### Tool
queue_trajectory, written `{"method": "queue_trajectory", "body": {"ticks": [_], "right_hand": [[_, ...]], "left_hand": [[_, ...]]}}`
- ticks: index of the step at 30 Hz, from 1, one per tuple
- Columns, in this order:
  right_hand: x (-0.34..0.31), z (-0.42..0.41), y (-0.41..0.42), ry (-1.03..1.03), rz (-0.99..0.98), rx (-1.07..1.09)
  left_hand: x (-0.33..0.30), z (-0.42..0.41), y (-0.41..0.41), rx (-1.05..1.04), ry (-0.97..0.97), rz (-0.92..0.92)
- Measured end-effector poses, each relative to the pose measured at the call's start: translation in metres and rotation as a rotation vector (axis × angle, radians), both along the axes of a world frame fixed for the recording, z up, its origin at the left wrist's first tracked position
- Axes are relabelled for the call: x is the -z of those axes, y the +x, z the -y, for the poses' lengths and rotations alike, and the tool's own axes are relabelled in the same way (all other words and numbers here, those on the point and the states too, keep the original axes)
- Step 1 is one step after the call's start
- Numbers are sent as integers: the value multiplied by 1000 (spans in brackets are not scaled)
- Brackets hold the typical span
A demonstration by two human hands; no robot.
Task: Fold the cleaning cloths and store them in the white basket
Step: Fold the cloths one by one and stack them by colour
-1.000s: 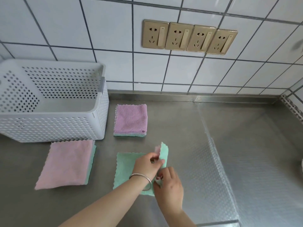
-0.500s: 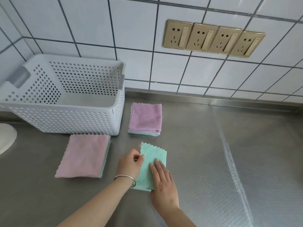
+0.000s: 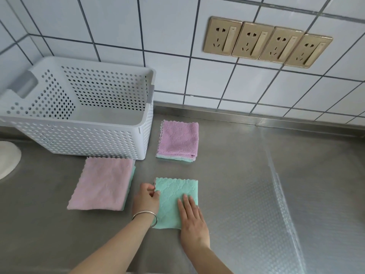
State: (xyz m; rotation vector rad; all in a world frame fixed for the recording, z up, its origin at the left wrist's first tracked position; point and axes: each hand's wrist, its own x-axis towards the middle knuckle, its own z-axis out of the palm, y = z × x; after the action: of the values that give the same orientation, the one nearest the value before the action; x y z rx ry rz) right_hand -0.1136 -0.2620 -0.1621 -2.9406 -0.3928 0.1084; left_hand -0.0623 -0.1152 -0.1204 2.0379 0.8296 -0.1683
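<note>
A folded green cloth (image 3: 174,194) lies on the steel counter in front of me. My left hand (image 3: 146,199), with a bracelet on the wrist, pinches the cloth's left edge near its top corner. My right hand (image 3: 192,216) lies flat on the cloth's lower right part with straight fingers. A folded purple cloth (image 3: 178,139) sits farther back, right of the white perforated basket (image 3: 83,135), which holds nothing I can see. A pink cloth (image 3: 103,183), folded in half and larger, lies just in front of the basket.
The steel counter (image 3: 237,175) meets a tiled wall with a row of gold sockets (image 3: 266,41). A clear dimpled mat (image 3: 276,214) covers the counter's right side. A white rounded object (image 3: 7,161) shows at the left edge.
The green cloth's raised right flap was folded over, so the cloth now lies as a smaller flat square. My right hand went from gripping it to lying flat on it. The view shifted left.
</note>
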Motion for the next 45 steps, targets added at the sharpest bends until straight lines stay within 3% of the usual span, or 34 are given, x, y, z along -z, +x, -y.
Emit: {"method": "queue_trajectory", "body": {"ticks": [7,11,12,14,17,20,22,25,31,37,45], "right_hand": [[-3,1,0,49,-125,1],[-29,8,5,26,-253,-97],[-41,10,7,112,-344,-48],[-52,12,14,341,-342,206],[-57,11,29,485,-435,610],[-55,9,41,619,-666,717],[-56,9,44,701,-723,739],[-70,12,49,835,-650,728],[-115,7,123,990,-405,598],[-114,-8,208,994,-379,678],[-74,-23,230,899,-372,839]], "left_hand": [[6,-2,3,24,84,0],[9,-7,2,123,257,-65],[9,-7,1,151,299,-80],[8,-4,-3,187,370,-117],[11,0,-9,239,435,-160],[9,4,-11,334,474,-227],[0,4,-11,309,367,-210],[-21,6,-5,183,110,-64],[-74,4,71,55,-17,249],[-57,2,153,76,25,174],[-19,9,176,7,104,84]]}}
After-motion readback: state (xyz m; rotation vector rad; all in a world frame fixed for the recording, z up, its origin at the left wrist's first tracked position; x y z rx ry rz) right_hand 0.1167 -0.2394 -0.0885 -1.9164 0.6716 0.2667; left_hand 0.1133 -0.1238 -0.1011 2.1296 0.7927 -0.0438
